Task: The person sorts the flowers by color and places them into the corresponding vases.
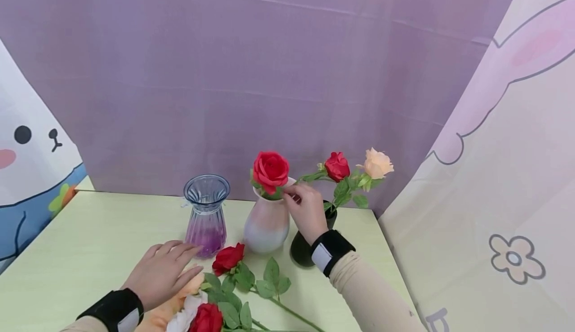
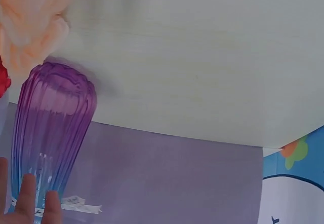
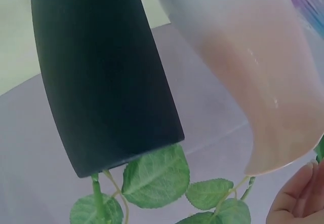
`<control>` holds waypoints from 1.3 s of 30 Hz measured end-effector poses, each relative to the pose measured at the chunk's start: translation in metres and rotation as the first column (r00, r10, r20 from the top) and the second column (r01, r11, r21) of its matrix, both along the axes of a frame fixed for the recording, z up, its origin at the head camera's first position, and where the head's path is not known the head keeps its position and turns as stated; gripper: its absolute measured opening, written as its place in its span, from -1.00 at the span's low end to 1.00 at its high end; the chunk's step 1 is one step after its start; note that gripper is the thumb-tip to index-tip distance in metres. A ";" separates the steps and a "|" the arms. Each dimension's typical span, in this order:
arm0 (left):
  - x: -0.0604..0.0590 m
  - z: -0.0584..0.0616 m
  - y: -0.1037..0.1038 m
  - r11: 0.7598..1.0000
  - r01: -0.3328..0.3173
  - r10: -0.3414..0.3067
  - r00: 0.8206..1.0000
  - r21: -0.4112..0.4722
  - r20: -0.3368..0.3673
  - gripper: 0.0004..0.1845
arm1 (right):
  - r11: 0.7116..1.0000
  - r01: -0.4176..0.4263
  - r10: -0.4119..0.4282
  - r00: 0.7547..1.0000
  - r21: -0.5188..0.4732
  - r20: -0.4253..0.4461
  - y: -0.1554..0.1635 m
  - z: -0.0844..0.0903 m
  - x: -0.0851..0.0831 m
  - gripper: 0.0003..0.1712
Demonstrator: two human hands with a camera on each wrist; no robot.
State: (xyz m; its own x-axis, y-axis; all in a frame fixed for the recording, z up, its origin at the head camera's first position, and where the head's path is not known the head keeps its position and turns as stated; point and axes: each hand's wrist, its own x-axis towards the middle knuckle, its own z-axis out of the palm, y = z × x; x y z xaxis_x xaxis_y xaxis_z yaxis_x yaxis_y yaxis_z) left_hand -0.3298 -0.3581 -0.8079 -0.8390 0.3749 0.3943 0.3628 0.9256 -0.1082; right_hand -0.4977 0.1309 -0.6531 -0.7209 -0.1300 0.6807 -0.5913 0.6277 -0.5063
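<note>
While my left grip (image 1: pixel 163 269) rests flat on loose flowers (image 1: pixel 197 304), my right grip (image 1: pixel 305 212) pinches a red rose (image 1: pixel 270 170) — in the pink vase (image 1: pixel 267 224).

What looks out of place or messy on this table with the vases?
Nothing is spilled or broken. The three vases stand upright. The only untidy part is the loose flowers lying on their sides in a heap at the near edge of the table, under the left hand. The glass vase stands empty.
</note>
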 end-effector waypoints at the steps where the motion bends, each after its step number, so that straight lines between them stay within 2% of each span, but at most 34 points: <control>1: 0.001 -0.001 -0.004 1.000 -0.011 0.011 1.000 -0.002 -0.004 -0.21 | 1.000 -0.002 0.002 1.000 0.000 -0.003 0.001 -0.003 0.002 -0.80; 4: 0.005 -0.005 -0.014 0.999 -0.043 0.043 0.999 -0.013 -0.013 -0.22 | 1.000 -0.004 0.004 1.000 0.001 0.007 0.003 -0.013 0.007 -0.80; 5: 0.009 -0.002 -0.015 0.999 -0.052 0.052 0.998 -0.010 -0.018 -0.23 | 1.000 -0.003 0.003 1.000 0.003 0.013 0.003 -0.017 0.009 -0.79; 6: 0.013 0.000 -0.017 1.000 -0.029 0.029 0.999 -0.001 0.014 -0.24 | 1.000 -0.003 0.003 1.000 0.007 0.020 0.003 -0.020 0.011 -0.78; 8: 0.044 0.060 0.007 0.999 -0.050 0.050 0.995 -0.005 0.089 -0.25 | 1.000 -0.003 0.003 1.000 0.008 0.029 0.003 -0.028 0.014 -0.77; 9: 0.061 0.095 0.021 0.998 -0.063 0.063 0.990 -0.007 0.129 -0.26 | 1.000 -0.002 0.001 0.999 0.010 0.032 0.003 -0.032 0.015 -0.75; 12: 0.117 0.214 0.071 0.995 -0.099 0.102 0.960 -0.026 0.261 -0.26 | 1.000 -0.004 0.003 0.999 0.012 0.037 0.001 -0.044 0.020 -0.72; 13: 0.135 0.253 0.090 0.990 -0.134 0.142 0.952 -0.050 0.272 -0.26 | 1.000 -0.009 0.008 0.999 0.008 0.039 0.001 -0.049 0.022 -0.71; 15: 0.149 0.276 0.100 0.989 -0.134 0.147 0.944 -0.064 0.296 -0.25 | 1.000 -0.016 0.016 0.999 0.014 0.045 -0.001 -0.057 0.027 -0.69; 16: 0.154 0.282 0.104 0.988 -0.136 0.151 0.939 -0.070 0.309 -0.24 | 1.000 -0.021 0.020 0.999 0.019 0.049 -0.001 -0.060 0.029 -0.69; 17: 0.158 0.284 0.105 0.988 -0.138 0.154 0.936 -0.072 0.318 -0.23 | 0.999 -0.026 0.024 0.998 0.024 0.054 -0.002 -0.064 0.031 -0.69; 19: 0.162 0.279 0.104 0.988 -0.132 0.150 0.933 -0.075 0.327 -0.21 | 0.999 -0.037 0.035 0.997 0.028 0.064 -0.003 -0.071 0.035 -0.69; 21: 0.163 0.267 0.099 0.988 -0.141 0.154 0.936 -0.062 0.317 -0.22 | 0.998 -0.042 0.039 0.997 0.040 0.071 -0.003 -0.077 0.038 -0.70; 24: 0.158 0.242 0.089 0.988 -0.142 0.152 0.939 -0.052 0.307 -0.26 | 0.997 -0.052 0.046 0.995 0.063 0.086 -0.003 -0.087 0.040 -0.69; 26: 0.152 0.219 0.078 0.989 -0.141 0.149 0.941 -0.049 0.304 -0.28 | 0.995 -0.060 0.054 0.995 0.076 0.086 -0.002 -0.094 0.041 -0.69; 27: 0.147 0.207 0.072 0.989 -0.136 0.145 0.935 -0.051 0.322 -0.27 | 0.995 -0.065 0.058 0.995 0.079 0.083 -0.002 -0.099 0.041 -0.68; 28: 0.142 0.187 0.063 0.992 -0.116 0.127 0.948 -0.055 0.291 -0.30 | 0.994 -0.069 0.062 0.995 0.081 0.078 -0.002 -0.104 0.041 -0.67; 30: 0.132 0.156 0.047 0.996 -0.082 0.089 0.952 -0.035 0.293 -0.29 | 0.994 -0.077 0.072 0.995 0.076 0.068 -0.002 -0.114 0.041 -0.66; 32: 0.127 0.133 0.036 0.998 -0.050 0.057 0.964 -0.033 0.258 -0.33 | 0.994 -0.083 0.078 0.995 0.070 0.068 -0.003 -0.123 0.042 -0.65; 33: 0.127 0.130 0.035 0.998 -0.048 0.055 0.963 -0.034 0.264 -0.33 | 0.994 -0.084 0.078 0.994 0.067 0.079 -0.003 -0.127 0.043 -0.64; 34: 0.128 0.132 0.036 0.998 -0.050 0.056 0.962 -0.030 0.269 -0.33 | 0.994 -0.087 0.082 0.992 0.060 0.091 -0.003 -0.130 0.044 -0.64; 35: 0.132 0.143 0.041 0.997 -0.065 0.071 0.950 -0.029 0.305 -0.31 | 0.995 -0.088 0.082 0.991 0.055 0.104 -0.003 -0.134 0.046 -0.64; 36: 0.137 0.154 0.047 0.996 -0.087 0.094 0.942 -0.036 0.321 -0.29 | 0.995 -0.090 0.085 0.990 0.045 0.115 -0.003 -0.138 0.047 -0.63; 38: 0.150 0.187 0.064 0.991 -0.126 0.136 0.928 -0.050 0.347 -0.28 | 0.995 -0.092 0.088 0.987 0.028 0.134 -0.004 -0.147 0.049 -0.65; 39: 0.157 0.207 0.074 0.987 -0.151 0.157 0.905 -0.048 0.394 -0.25 | 0.996 -0.090 0.086 0.986 0.020 0.140 -0.004 -0.152 0.051 -0.65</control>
State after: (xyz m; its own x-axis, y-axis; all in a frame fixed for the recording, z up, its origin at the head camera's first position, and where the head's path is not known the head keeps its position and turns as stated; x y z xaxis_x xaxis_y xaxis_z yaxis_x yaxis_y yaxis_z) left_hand -0.1730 -0.2842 -0.6007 -0.9727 0.2316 0.0132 0.2317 0.9728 -0.0002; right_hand -0.4469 0.1264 -0.8048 -0.7932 -0.2134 0.5703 -0.5699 0.5903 -0.5716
